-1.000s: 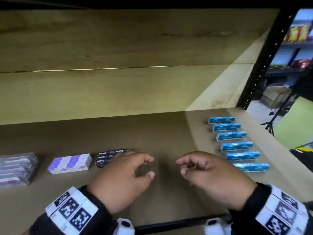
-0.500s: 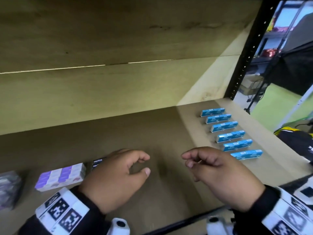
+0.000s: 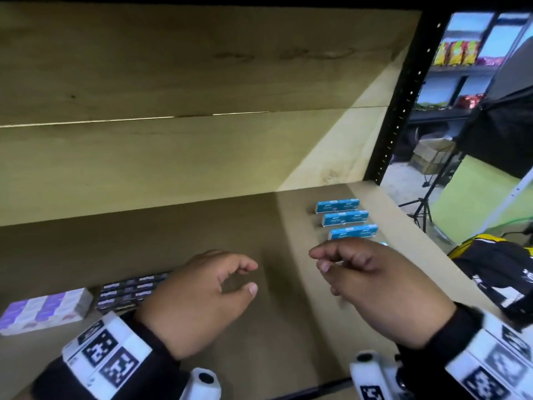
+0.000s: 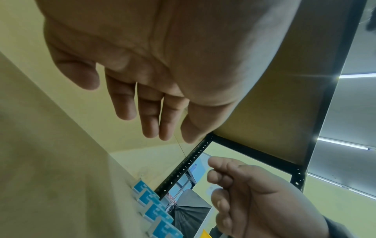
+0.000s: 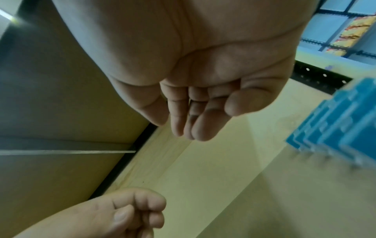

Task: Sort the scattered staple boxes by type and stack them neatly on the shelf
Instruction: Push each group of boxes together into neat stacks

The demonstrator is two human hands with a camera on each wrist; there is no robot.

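Blue staple boxes stand in a row on the right side of the wooden shelf, the nearer ones hidden behind my right hand. That hand hovers empty above the shelf, fingers loosely curled. My left hand hovers empty at the middle, fingers also relaxed. To its left lie black staple boxes, partly hidden by the hand, and a purple-and-white box. Both palms show bare in the wrist views, with my left hand above and my right hand holding nothing.
The shelf's back wall is pale wood. A black perforated upright bounds the right end. Beyond it are a tripod, a green sheet and shelves of snack packets. A black-and-yellow bag sits lower right.
My right hand has shifted right and forward over the nearer blue boxes. The view has swung, so the clear-wrapped stack at far left has left the frame. Both hands stay empty.
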